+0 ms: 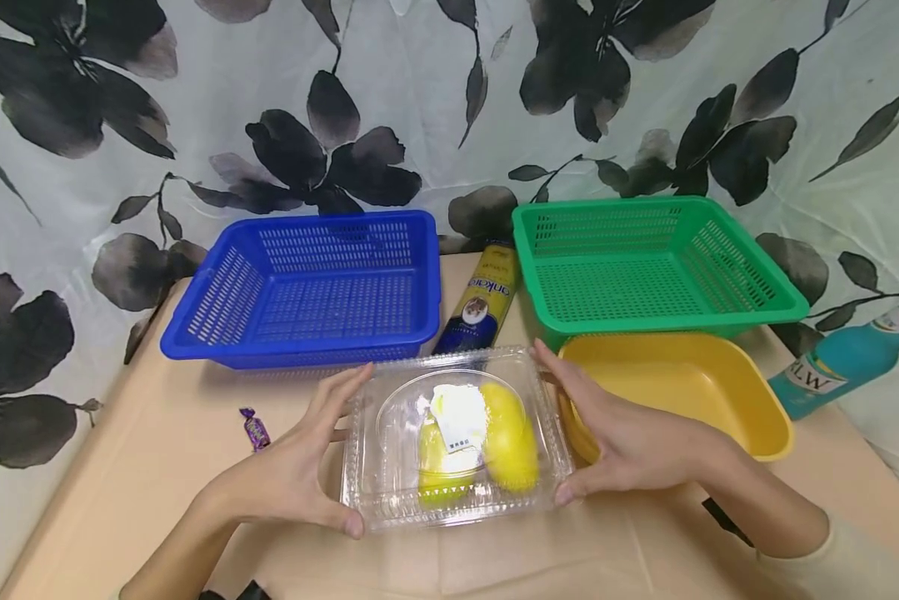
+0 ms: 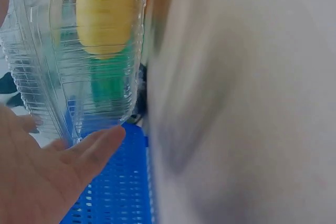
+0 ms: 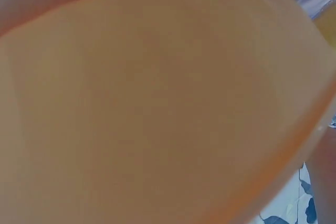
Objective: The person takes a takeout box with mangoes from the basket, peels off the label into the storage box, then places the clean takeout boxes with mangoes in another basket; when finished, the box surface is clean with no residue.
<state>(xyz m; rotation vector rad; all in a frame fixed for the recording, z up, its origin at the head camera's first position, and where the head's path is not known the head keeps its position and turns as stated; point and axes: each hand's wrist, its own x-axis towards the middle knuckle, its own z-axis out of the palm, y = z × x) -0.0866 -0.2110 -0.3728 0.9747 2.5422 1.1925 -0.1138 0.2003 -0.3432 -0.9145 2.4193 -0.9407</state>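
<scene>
Between my two hands is a clear plastic clamshell box (image 1: 397, 442), lifted and tilted above the table. Inside it lie a greenish-yellow rounded thing (image 1: 436, 482) and a yellow oval one (image 1: 511, 442), fruit-like in shape; a white label or its glare partly hides them. My left hand (image 1: 287, 471) holds the box's left side, thumb at the near corner. My right hand (image 1: 632, 442) holds the right side, fingers at the far corner and thumb near the front. The left wrist view shows the box (image 2: 68, 77) from its side, at the left fingers.
A blue basket (image 1: 322, 337) stands back left, a green basket (image 1: 666, 321) back right. A yellow tub (image 1: 666, 383) sits before the green one. An Ankara-labelled packet (image 1: 486, 292) lies between the baskets, a wrapped candy (image 1: 255, 431) at left, a turquoise bottle (image 1: 846, 367) at far right.
</scene>
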